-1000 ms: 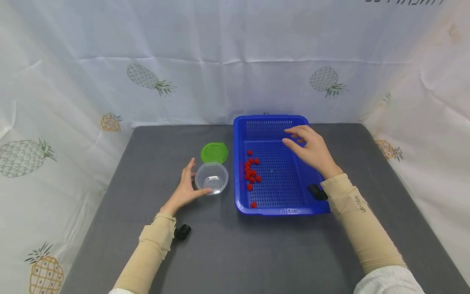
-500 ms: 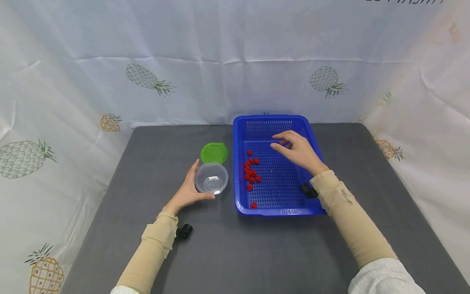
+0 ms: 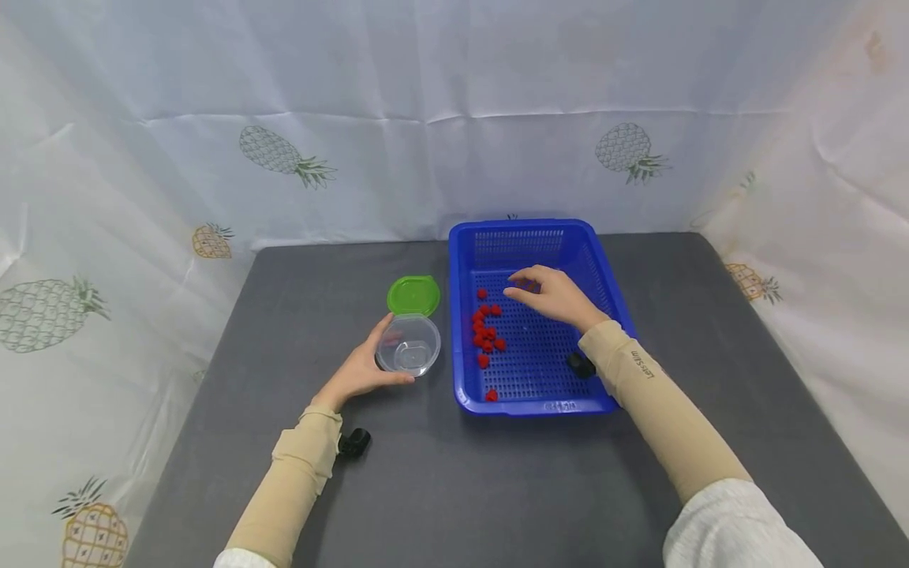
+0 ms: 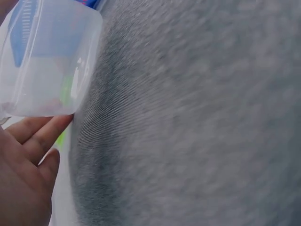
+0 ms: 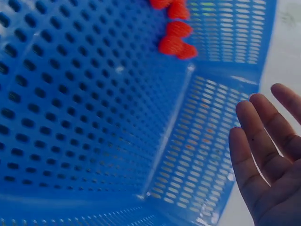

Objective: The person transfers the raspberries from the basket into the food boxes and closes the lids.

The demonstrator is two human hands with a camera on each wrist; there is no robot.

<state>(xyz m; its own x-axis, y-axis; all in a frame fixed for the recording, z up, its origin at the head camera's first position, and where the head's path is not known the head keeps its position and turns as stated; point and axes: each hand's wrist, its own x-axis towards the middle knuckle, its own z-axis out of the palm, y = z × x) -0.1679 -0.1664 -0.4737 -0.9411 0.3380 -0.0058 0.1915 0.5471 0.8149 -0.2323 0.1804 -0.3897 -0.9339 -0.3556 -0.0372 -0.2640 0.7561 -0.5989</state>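
In the head view, my left hand [image 3: 358,372] holds a clear plastic bowl [image 3: 412,347] on the table, thumb at its near side and index finger at its far side. The left wrist view shows fingers [image 4: 40,134] touching the bowl's wall. Over the blue basket [image 3: 460,371] my right hand [image 3: 554,293] hovers, holding nothing, its fingers loosely bent. Several small red strawberry-shaped pieces [image 3: 487,335] lie along the basket's left side, left of and below that hand. The right wrist view has the right hand's fingers [image 5: 261,141] spread above the basket.
A green lid [image 3: 414,296] lies flat just behind the bowl, left of the basket. The grey table [image 3: 440,489] meets white pineapple-print cloth [image 3: 355,173] at the back and sides. The basket's perforated walls stand up around the red pieces.
My right hand has moved left and nearer over the basket, towards the red pieces. The left hand has closed in around the bowl, which stays in place.
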